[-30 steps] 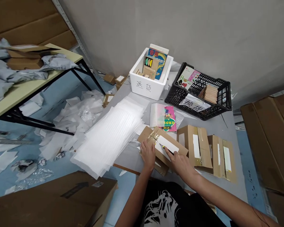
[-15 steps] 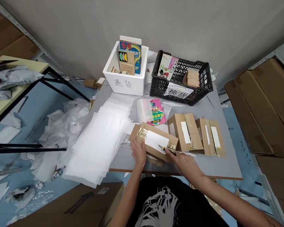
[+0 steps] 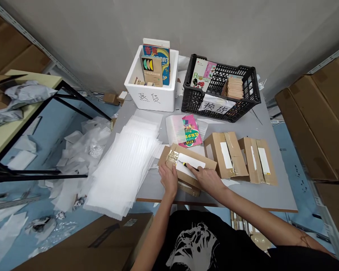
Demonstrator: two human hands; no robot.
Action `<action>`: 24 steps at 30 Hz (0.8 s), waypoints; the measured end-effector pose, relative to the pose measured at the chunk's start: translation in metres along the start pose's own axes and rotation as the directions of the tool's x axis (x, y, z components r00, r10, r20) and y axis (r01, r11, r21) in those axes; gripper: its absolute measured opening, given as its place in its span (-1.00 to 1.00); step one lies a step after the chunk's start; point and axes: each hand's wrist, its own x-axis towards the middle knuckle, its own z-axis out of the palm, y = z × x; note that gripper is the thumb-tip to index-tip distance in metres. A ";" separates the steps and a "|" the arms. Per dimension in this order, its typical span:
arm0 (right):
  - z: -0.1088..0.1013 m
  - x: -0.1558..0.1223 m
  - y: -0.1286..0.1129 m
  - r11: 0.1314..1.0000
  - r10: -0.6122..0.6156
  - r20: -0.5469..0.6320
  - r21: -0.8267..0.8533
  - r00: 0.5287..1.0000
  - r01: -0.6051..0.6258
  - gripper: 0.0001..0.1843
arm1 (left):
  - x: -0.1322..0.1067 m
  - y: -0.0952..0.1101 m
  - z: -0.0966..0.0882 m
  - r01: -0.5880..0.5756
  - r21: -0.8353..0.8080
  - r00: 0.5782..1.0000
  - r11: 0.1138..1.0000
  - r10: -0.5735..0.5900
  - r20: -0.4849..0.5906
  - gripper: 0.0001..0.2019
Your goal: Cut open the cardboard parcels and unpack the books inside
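With the left hand [image 3: 168, 178] curled around the left end of a taped cardboard parcel [image 3: 178, 174], fingers clenched on the cardboard just below a patch of packing tape [image 3: 172, 156]. With the right hand [image 3: 203, 177] over the parcel's middle, fingers pinched around a slim yellow-and-black tool [image 3: 185, 164], probably a box cutter, its tip on a white label strip [image 3: 196, 161]. Lay just inside the near edge of the grey work table [image 3: 285, 199], about midway along it, long axis running left to right, slightly tilted. Pointed left along that axis, the tool's tip aimed toward the taped end, with the left hand nearer that end and the right hand nearer the parcel's other end. Just past the parcel's far side, a pink picture book [image 3: 190, 130] on clear plastic sleeves. Toward the table's right edge, two more taped parcels [image 3: 226, 154]. Along the left edge, a wide stack of white foam sheets [image 3: 124, 169]. At the far edge, a white foam box [image 3: 151, 99] with books standing upright, and a black plastic crate [image 3: 190, 99] of books beside it.
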 end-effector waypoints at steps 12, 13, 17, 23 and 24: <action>0.016 0.001 0.001 1.000 0.019 0.004 -0.009 1.000 -0.019 -0.32 | -0.003 0.003 -0.001 0.038 0.000 0.999 0.999 -0.038 0.031 -0.55; 0.017 0.001 0.001 1.000 0.021 0.007 -0.013 1.000 -0.021 -0.32 | -0.003 0.003 -0.001 0.046 0.000 0.998 0.999 -0.046 0.036 -0.54; 0.022 -0.004 0.006 0.999 0.020 0.029 -0.029 0.999 -0.019 -0.29 | -0.003 0.006 0.000 0.054 -0.002 0.998 0.999 -0.054 0.040 -0.56; 0.032 -0.027 0.017 0.996 0.061 0.075 -0.076 0.995 -0.055 -0.23 | -0.003 0.010 0.002 0.090 0.005 0.995 0.996 -0.090 0.047 -0.56; 0.034 -0.033 0.020 0.995 0.070 0.088 -0.081 0.994 -0.063 -0.23 | -0.003 0.010 0.002 0.091 0.006 0.995 0.996 -0.091 0.046 -0.56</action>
